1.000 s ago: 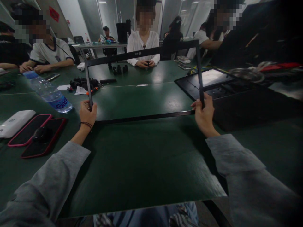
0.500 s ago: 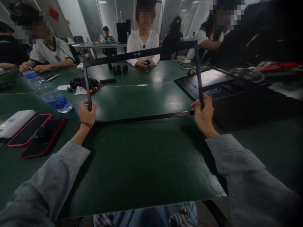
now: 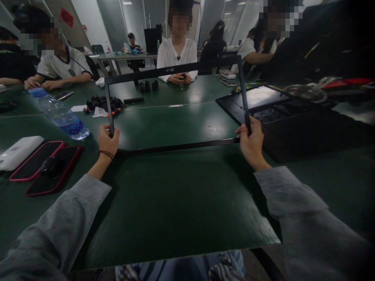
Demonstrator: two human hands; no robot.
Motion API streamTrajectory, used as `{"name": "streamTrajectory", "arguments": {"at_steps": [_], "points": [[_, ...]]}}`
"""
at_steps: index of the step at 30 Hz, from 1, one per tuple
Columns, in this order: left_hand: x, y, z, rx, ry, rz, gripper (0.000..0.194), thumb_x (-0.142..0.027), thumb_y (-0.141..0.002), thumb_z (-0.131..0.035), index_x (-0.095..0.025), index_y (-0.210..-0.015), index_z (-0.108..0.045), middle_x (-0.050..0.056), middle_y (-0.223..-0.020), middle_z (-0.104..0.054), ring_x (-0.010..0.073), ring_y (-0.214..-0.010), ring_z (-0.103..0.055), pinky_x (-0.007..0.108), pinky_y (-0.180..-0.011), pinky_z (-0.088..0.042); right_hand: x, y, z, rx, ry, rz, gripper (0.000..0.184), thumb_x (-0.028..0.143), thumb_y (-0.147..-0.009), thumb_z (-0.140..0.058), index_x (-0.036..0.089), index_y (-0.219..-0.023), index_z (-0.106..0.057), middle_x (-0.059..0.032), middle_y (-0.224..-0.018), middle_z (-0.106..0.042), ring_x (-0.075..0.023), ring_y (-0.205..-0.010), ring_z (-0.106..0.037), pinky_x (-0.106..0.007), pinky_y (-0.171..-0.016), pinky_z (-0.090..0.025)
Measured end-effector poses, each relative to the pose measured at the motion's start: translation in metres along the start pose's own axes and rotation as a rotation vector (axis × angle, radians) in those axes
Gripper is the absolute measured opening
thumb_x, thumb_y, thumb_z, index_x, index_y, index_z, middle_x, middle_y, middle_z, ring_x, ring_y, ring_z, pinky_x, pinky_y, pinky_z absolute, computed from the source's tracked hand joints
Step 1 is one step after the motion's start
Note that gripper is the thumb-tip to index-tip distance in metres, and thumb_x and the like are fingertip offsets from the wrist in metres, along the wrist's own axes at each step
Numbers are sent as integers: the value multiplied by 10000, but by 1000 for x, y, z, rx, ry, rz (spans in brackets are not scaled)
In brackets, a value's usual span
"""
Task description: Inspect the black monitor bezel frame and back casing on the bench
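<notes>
I hold a thin black rectangular monitor frame (image 3: 175, 147) above the green table (image 3: 175, 203), its near bar low and its far bar raised. My left hand (image 3: 108, 141) is closed round the frame's left bar near the lower corner. My right hand (image 3: 249, 141) is closed round the right bar near its lower corner. The far bar carries a small logo and stands in front of a person in a white top across the table.
A dismantled black monitor (image 3: 254, 102) lies to the right. On the left lie a water bottle (image 3: 60, 114), a white power bank (image 3: 20, 151) and two red-edged phones (image 3: 47, 166). Small black parts (image 3: 102, 103) sit at mid-table. Several people sit around.
The frame's far bar has dropped a little and its top right corner has shifted left. Both hands keep their grip in nearly the same places.
</notes>
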State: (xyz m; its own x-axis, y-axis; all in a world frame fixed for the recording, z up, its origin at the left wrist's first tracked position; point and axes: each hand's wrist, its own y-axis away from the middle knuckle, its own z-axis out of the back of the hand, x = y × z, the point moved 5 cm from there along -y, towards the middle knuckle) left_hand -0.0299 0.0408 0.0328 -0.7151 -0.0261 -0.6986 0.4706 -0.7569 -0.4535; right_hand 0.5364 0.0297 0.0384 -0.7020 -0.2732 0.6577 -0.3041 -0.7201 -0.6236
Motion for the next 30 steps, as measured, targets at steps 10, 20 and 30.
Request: {"name": "streamTrajectory", "arguments": {"at_steps": [10, 20, 30], "points": [[-7, 4, 3, 17, 25, 18, 308, -445, -831, -576, -225, -1033, -505, 5, -734, -633, 200, -675, -631, 331, -706, -487, 1, 2, -1, 16, -22, -19, 448, 312, -942, -473, 176, -1366, -520, -16, -815, -635, -143, -710, -575, -322, -759, -485], [9, -4, -11, 159, -17, 107, 269, -411, -758, -649, -242, -910, -505, -37, -611, -576, 187, -582, -589, 331, -690, -483, -17, 2, -11, 100, -14, -151, 366, 321, -867, -543, 202, -1212, -570, -8, -785, -652, -169, -710, -594, -353, -763, -496], [5, 0, -14, 228, -12, 151, 257, -415, -764, -646, -244, -890, -500, -34, -591, -579, 188, -549, -580, 327, -647, -460, -24, 3, -14, 111, -11, -171, 348, 330, -869, -547, 202, -1191, -587, -13, -786, -671, -169, -702, -596, -348, -749, -485]]}}
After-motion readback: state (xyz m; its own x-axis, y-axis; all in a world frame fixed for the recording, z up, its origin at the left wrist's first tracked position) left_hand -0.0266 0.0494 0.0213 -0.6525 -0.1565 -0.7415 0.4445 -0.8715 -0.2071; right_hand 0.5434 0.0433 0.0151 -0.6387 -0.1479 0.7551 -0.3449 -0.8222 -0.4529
